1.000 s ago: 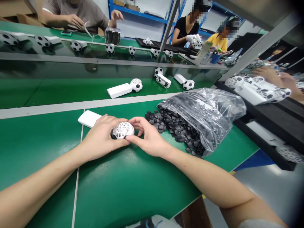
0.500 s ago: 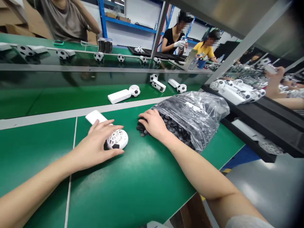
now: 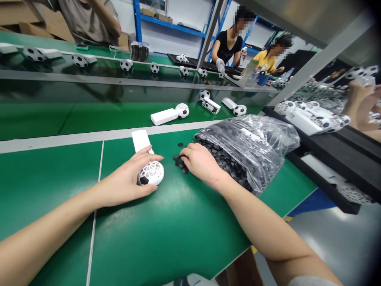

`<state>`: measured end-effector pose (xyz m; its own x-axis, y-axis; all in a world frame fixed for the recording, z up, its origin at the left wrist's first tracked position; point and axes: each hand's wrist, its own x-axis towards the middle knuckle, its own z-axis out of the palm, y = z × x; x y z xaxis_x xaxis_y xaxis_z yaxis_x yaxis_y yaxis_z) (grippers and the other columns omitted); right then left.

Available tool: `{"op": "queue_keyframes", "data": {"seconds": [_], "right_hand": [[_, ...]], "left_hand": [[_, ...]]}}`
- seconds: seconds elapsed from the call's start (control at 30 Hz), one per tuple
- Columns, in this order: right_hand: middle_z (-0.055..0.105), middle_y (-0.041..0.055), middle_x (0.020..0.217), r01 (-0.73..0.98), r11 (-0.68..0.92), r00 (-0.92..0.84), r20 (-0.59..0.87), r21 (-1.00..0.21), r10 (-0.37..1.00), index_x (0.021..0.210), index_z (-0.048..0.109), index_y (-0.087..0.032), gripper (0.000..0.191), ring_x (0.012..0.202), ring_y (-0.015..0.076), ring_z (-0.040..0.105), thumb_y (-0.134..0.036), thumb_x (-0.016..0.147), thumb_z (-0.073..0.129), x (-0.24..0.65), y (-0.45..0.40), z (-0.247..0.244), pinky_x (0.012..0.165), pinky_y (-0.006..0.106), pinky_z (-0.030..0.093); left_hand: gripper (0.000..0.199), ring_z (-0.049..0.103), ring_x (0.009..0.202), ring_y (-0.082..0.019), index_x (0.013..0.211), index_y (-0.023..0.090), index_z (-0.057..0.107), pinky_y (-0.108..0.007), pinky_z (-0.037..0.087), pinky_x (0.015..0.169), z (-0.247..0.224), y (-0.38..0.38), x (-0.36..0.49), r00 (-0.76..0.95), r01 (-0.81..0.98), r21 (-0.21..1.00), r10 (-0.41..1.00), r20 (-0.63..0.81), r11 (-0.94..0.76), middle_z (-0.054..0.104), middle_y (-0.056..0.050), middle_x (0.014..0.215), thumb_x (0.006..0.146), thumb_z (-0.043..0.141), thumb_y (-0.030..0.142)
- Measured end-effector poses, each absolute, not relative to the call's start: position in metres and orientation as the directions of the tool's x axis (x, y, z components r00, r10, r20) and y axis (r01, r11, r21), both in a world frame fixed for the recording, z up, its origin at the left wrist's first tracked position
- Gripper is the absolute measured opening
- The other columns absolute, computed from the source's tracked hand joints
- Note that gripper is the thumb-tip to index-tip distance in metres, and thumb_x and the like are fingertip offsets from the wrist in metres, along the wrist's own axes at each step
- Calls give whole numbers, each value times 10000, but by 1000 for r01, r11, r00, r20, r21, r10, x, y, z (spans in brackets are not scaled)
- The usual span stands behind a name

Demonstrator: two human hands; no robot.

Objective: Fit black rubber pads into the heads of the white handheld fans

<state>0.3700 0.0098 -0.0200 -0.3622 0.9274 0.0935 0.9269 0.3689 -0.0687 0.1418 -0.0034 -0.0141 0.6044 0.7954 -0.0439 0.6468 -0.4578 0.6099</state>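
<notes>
My left hand [image 3: 131,174] curves round the white round head [image 3: 154,174] of a football-patterned device, which looks like a handheld fan. Thumb and fingers span the head, whose openwork top shows a black patch. Its white handle [image 3: 141,140] lies on the green table, pointing away from me. Beside the mouth of a clear plastic bag [image 3: 262,147], my right hand [image 3: 200,162] has its fingers bent together over small flat black pieces [image 3: 180,163]. Its fingertips touch these pieces, but what lies between them is partly hidden. Many more black pieces fill the bag.
Beyond the pale table edge lie several similar devices [image 3: 164,116] on a green surface. A black tray [image 3: 336,147] at right holds more. Co-workers sit across the bench, one in a black shirt [image 3: 228,45]. A slanted metal post [image 3: 315,67] rises at right.
The device's handle has swung clockwise under my left hand. My right hand has drawn slightly back from the bag mouth, and loose black pieces show more plainly on the table. The view has shifted.
</notes>
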Motion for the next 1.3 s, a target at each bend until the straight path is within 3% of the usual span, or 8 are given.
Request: {"op": "queue_keyframes", "data": {"seconds": [0.17, 0.33, 0.53, 0.67, 0.83, 1.03, 1.13, 1.3], "right_hand": [[605, 58, 862, 926, 365, -350, 135, -102, 927, 845, 679, -169, 66, 840, 216, 544, -133, 838, 625, 374, 9, -20, 771, 300, 420], [646, 5, 840, 809, 429, -347, 264, -402, 900, 855, 678, -191, 117, 806, 161, 595, -116, 862, 590, 371, 5, -21, 776, 250, 446], [653, -24, 768, 698, 540, -404, 364, -470, 839, 756, 641, -181, 86, 733, 145, 601, -111, 799, 665, 361, -6, -20, 722, 243, 433], [628, -29, 745, 616, 544, -374, 396, -569, 838, 787, 602, -177, 86, 657, 124, 574, -96, 805, 625, 360, -10, -19, 631, 213, 425], [625, 22, 885, 484, 752, -577, 484, -447, 658, 918, 609, -186, 91, 830, 160, 563, -156, 895, 527, 357, -16, -15, 766, 275, 413], [592, 43, 851, 379, 861, -663, 549, -341, 509, 940, 626, -188, 206, 838, 173, 529, -132, 939, 428, 344, -19, -22, 750, 311, 399], [593, 21, 835, 332, 812, -579, 576, -480, 577, 913, 613, -188, 110, 827, 164, 537, -119, 893, 530, 338, -16, -27, 777, 311, 395], [542, -37, 718, 255, 511, -445, 369, -821, 816, 742, 597, -170, 155, 678, 115, 511, -54, 740, 700, 334, -12, -28, 676, 233, 419]], "left_hand": [[605, 188, 1330, -321, 1278, 265, 400, -479, 272, 1033, -15, -3, 142, 583, 631, 641, 812, -19, -437, 249, -73, 1455, 714, 570, 407], [621, 186, 1332, -315, 1253, 249, 431, -468, 269, 1038, -16, -3, 145, 569, 635, 642, 822, -12, -430, 300, -84, 1431, 713, 579, 518], [572, 177, 1341, -282, 1246, 263, 420, -441, 262, 1049, -16, -3, 144, 587, 633, 633, 809, -16, -447, 282, -60, 1441, 729, 575, 451], [544, 156, 1348, -262, 1230, 272, 426, -434, 238, 1063, -13, -1, 141, 609, 621, 656, 791, -58, -429, 212, -48, 1468, 715, 579, 353], [549, 153, 1351, -241, 1228, 261, 428, -421, 231, 1071, -12, 2, 140, 658, 574, 683, 751, -57, -451, 215, -50, 1467, 695, 564, 262], [499, 138, 1354, -257, 1175, 247, 467, -447, 206, 1075, -14, 3, 142, 668, 547, 695, 744, -25, -467, 273, -55, 1442, 700, 595, 332], [443, 135, 1354, -252, 1145, 253, 480, -441, 219, 1070, -14, 3, 142, 680, 525, 709, 733, -15, -472, 330, -42, 1412, 737, 578, 392], [354, 154, 1351, -229, 1081, 246, 494, -422, 221, 1069, -14, 1, 145, 668, 504, 722, 744, 23, -474, 392, -35, 1366, 737, 557, 293]]}}
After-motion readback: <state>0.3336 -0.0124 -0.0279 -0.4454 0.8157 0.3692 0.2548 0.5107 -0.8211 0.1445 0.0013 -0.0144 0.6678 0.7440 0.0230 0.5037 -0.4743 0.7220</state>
